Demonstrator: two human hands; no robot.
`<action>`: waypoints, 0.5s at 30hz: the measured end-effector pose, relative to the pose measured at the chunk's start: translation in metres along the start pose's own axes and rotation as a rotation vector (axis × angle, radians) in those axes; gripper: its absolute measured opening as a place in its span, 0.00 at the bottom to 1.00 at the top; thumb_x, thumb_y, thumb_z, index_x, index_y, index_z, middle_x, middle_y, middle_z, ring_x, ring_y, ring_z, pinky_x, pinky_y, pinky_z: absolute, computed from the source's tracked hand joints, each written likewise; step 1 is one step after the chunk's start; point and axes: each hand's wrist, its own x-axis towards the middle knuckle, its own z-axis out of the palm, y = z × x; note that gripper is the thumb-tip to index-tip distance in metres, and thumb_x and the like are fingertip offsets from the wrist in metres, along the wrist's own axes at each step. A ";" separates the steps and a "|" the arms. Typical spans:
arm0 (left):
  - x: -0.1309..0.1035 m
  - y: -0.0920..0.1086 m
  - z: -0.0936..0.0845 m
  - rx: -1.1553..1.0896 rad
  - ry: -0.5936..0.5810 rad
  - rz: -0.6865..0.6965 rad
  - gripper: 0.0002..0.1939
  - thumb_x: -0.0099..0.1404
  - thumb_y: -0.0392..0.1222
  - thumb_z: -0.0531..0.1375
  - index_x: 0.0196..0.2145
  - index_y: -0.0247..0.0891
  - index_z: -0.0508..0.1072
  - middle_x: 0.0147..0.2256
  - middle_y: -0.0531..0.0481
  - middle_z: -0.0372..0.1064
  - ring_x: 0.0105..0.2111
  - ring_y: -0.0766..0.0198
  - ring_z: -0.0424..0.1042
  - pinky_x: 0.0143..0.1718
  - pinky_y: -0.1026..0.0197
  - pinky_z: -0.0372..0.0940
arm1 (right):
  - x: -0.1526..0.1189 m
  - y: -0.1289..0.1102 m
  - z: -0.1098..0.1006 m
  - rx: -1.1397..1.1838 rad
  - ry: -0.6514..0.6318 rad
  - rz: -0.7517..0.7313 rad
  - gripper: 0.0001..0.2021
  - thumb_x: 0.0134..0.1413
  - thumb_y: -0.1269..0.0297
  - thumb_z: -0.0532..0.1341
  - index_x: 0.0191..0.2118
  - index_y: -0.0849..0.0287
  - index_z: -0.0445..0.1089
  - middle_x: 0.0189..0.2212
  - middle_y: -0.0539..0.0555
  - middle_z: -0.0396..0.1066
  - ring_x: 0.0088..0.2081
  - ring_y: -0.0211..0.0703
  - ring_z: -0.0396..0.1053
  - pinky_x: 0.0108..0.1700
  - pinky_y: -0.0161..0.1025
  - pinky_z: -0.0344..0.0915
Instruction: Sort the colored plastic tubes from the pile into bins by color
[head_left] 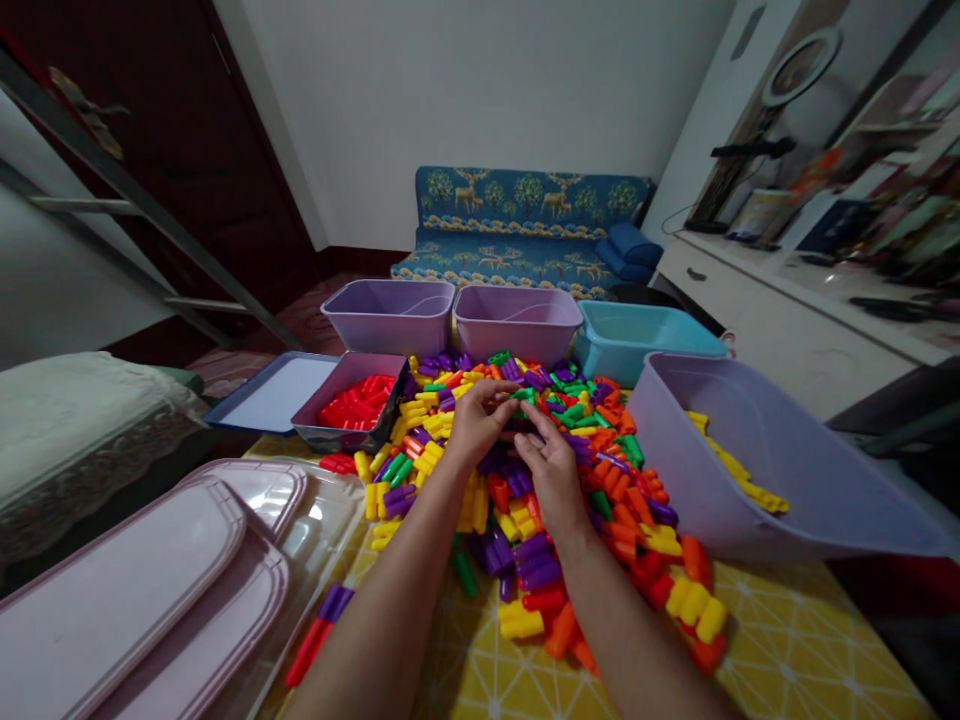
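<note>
A heap of plastic building pieces (431, 455) in yellow, purple, green, orange and red covers the middle of the table. Both my hands are over its centre, close together. My left hand (480, 422) is curled, thumb and fingers around a green plastic building piece (525, 397) that shows only in part. From the other side comes my right hand (553, 465), its fingers apart and the index fingertip by the same green piece. Whether the right fingertips grip it is hard to see. Purple and orange pieces lie beneath both palms.
Two purple bins (517, 308) and a turquoise bin (649, 328) line the back. A larger purple bin (750, 420) at right contains yellow pieces. A box (300, 420) at left contains red pieces. Pink lids (135, 590) lie front left on the yellow tablecloth (810, 640).
</note>
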 end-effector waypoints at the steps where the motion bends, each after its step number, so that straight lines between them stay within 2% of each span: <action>1: -0.001 -0.001 0.001 -0.010 0.002 0.012 0.11 0.61 0.34 0.62 0.43 0.31 0.77 0.38 0.45 0.72 0.36 0.64 0.72 0.36 0.68 0.68 | 0.000 -0.003 -0.002 0.000 0.015 0.014 0.33 0.52 0.59 0.64 0.63 0.62 0.59 0.48 0.60 0.72 0.45 0.45 0.73 0.45 0.40 0.70; 3: -0.003 -0.004 0.001 -0.039 0.005 0.045 0.13 0.63 0.35 0.61 0.46 0.32 0.76 0.41 0.44 0.71 0.39 0.62 0.73 0.39 0.66 0.69 | 0.003 -0.010 -0.008 0.011 0.053 0.038 0.35 0.50 0.57 0.66 0.63 0.63 0.59 0.42 0.58 0.75 0.45 0.45 0.73 0.42 0.37 0.70; 5: -0.004 -0.007 0.000 -0.040 0.004 0.099 0.14 0.65 0.34 0.60 0.48 0.32 0.75 0.46 0.42 0.70 0.44 0.60 0.73 0.44 0.63 0.70 | 0.012 -0.021 -0.015 0.040 0.100 0.053 0.34 0.46 0.58 0.68 0.60 0.62 0.62 0.41 0.56 0.74 0.45 0.44 0.72 0.38 0.34 0.70; 8: -0.004 -0.007 -0.001 0.110 -0.001 0.190 0.15 0.65 0.32 0.60 0.49 0.34 0.75 0.49 0.42 0.68 0.51 0.56 0.69 0.53 0.56 0.66 | 0.040 -0.043 -0.027 0.101 0.206 0.073 0.29 0.41 0.63 0.69 0.53 0.61 0.67 0.38 0.54 0.73 0.43 0.44 0.72 0.32 0.32 0.70; 12: -0.005 -0.005 -0.002 0.316 -0.026 0.269 0.16 0.63 0.28 0.61 0.49 0.34 0.75 0.51 0.42 0.67 0.52 0.56 0.67 0.56 0.54 0.63 | 0.097 -0.072 -0.035 0.143 0.490 0.021 0.26 0.43 0.73 0.62 0.53 0.61 0.64 0.35 0.51 0.69 0.36 0.37 0.71 0.29 0.30 0.68; 14: -0.005 -0.005 -0.002 0.341 -0.021 0.282 0.17 0.63 0.26 0.61 0.50 0.34 0.75 0.51 0.42 0.67 0.52 0.57 0.67 0.55 0.55 0.64 | 0.126 -0.082 -0.038 0.094 0.657 0.002 0.29 0.44 0.73 0.60 0.56 0.58 0.60 0.40 0.52 0.68 0.35 0.34 0.69 0.28 0.28 0.67; 15: -0.006 -0.006 -0.001 0.351 -0.017 0.282 0.18 0.63 0.26 0.61 0.50 0.34 0.75 0.51 0.42 0.66 0.53 0.57 0.67 0.56 0.55 0.64 | 0.138 -0.085 -0.039 0.070 0.699 0.009 0.30 0.45 0.73 0.59 0.57 0.57 0.59 0.43 0.52 0.67 0.37 0.35 0.69 0.27 0.27 0.67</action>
